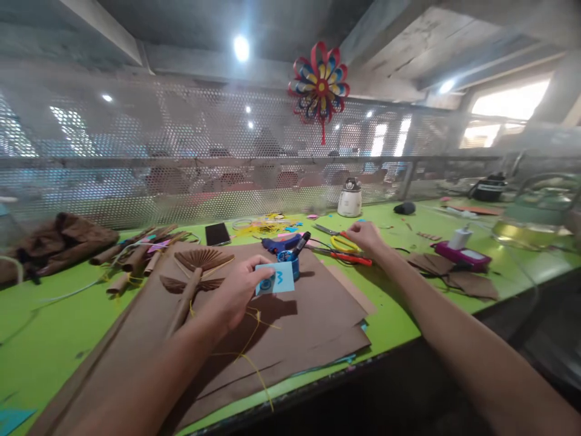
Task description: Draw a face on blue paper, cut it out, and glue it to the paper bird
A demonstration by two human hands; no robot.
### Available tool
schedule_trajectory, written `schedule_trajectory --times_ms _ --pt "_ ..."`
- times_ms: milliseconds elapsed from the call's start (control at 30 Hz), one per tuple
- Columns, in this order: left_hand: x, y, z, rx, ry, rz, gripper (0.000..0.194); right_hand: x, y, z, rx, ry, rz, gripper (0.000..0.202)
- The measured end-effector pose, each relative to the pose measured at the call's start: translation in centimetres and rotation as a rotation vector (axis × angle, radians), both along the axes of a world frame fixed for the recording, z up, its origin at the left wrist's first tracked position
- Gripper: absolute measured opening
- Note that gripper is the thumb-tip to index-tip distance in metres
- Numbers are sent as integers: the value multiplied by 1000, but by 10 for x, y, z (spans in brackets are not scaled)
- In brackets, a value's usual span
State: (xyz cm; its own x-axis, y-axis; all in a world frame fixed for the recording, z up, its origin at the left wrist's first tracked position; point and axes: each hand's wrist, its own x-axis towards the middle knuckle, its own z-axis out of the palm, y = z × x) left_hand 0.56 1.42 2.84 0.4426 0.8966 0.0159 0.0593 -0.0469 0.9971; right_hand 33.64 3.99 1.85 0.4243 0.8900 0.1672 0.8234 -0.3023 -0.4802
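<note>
My left hand [240, 287] pinches a small light-blue paper card [284, 280] with darker blue marks, held above brown paper sheets [327, 309]. My right hand [367, 236] is farther off, its fingers closed at the handles of yellow-handled scissors [342, 243]; its fingertips are partly hidden. Just below lies a red-handled tool [351, 258], perhaps pliers. Behind the card stand a blue roll [290, 263] with a black marker [301, 243] and a blue glue gun [278, 244]. Left of my left hand, a pleated brown paper fan shape [204, 260] sits on a rolled paper stem [185, 300].
Rolled brown paper tubes [136, 257] and a crumpled brown cloth or bag [63, 242] lie left. A phone [218, 234], yellow strips [267, 226] and a white bottle [349, 198] stand toward the mesh screen [204, 133]. At right are a purple device [463, 254] and a liquid-filled jug [531, 218].
</note>
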Motion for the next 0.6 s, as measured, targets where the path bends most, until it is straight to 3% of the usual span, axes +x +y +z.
schedule_trajectory --times_ms 300,600 --pt "-1 -4 0 -24 -10 -106 14 16 33 7 -358 -234 119 34" --pt "-4 0 -8 -36 -42 -159 14 17 61 0 -557 -371 173 32"
